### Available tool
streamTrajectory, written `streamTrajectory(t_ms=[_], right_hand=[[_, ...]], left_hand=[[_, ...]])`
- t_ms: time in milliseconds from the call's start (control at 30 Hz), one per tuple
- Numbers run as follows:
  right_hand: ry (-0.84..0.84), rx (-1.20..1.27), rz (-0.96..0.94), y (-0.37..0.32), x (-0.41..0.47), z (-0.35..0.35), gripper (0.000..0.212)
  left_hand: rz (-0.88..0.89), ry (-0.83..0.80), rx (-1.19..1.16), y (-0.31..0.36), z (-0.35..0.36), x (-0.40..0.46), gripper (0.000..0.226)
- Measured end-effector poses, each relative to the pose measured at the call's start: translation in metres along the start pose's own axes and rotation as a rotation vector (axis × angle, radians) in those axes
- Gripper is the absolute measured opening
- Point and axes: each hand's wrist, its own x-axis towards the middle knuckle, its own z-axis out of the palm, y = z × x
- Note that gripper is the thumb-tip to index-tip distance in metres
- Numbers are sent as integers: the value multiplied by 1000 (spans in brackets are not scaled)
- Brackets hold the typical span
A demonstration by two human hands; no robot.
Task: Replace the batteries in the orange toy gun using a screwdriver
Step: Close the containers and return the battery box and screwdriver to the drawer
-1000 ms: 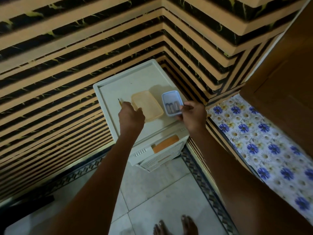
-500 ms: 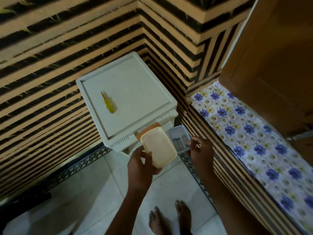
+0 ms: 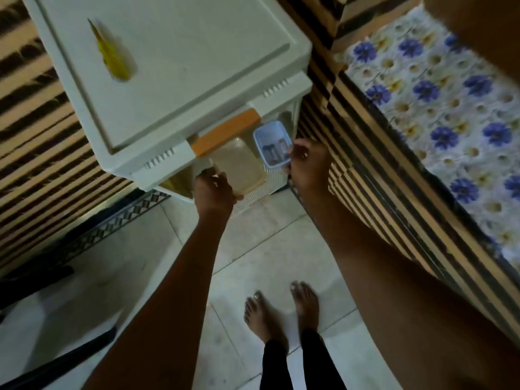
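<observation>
A yellow screwdriver [image 3: 112, 56] lies blurred on top of the white plastic drawer unit [image 3: 180, 52]. My left hand [image 3: 215, 191] grips a pale orange flat box [image 3: 239, 167] in front of the unit, below its orange drawer handle [image 3: 225, 132]. My right hand [image 3: 306, 160] pinches a small blue-rimmed clear box [image 3: 272, 143] with batteries inside, just right of the orange box. The orange toy gun is not visible.
A white basket-like drawer [image 3: 264, 187] sticks out under the two boxes. Striped black and tan walls surround the unit. A floral-covered ledge [image 3: 439, 108] runs along the right. My bare feet [image 3: 281, 316] stand on pale floor tiles.
Both boxes came off the unit's top and moved down in front of it, to the level of the drawer. The screwdriver stayed on top. The view tilted downward.
</observation>
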Motion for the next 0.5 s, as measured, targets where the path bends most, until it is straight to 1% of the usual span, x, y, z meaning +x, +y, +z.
streamTrajectory(t_ms=[100,233,267,333,367,400,433,500], right_hand=[[-11,-42,-30,3,24,22,23],[-27,-107,1,19,46,40,15],[-32,-95,22,20,48,41,14],[-13,-18,68,17,43,42,13],[1,37,92,17,40,41,8],[19,100,131,18,37,42,13],[39,156,173,21,34,44,24],[96,229,256,27,32,47,35]], left_hand=[[-38,21,-33,1,5,24,37],[-119,29,-203,4,9,34,20],[-143,51,-244,5,10,32,18],[-212,82,-332,0,14,29,27],[-267,81,-395,-4,15,27,29],[-325,65,-481,-5,15,24,29],[-382,44,-552,-5,14,22,30],[-445,24,-702,-2,16,20,30]])
